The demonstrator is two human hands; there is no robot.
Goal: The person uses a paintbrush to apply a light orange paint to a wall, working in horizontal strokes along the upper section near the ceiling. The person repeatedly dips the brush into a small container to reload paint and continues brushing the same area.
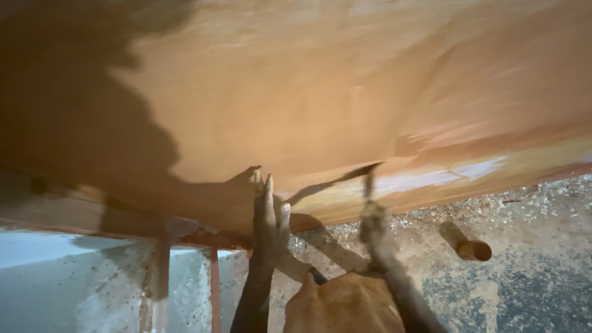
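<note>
A large orange-brown wooden board (320, 80) fills most of the view, and its lower edge runs across the middle. My left hand (269, 216) rests flat against that edge, fingers stretched upward, gripping nothing. My right hand (374, 227) is blurred by motion and is closed around a thin dark tool (369, 180), whose tip touches the board near its lower edge. What kind of tool it is cannot be made out. My shadow falls on the left part of the board.
Below the board lies a speckled grey floor (530, 283) strewn with wood dust. A short orange pipe stub (473, 250) stands at the right. Orange cloth (345, 305) shows at the bottom centre. Reddish rails (214, 290) and a pale blue surface (55, 283) are at lower left.
</note>
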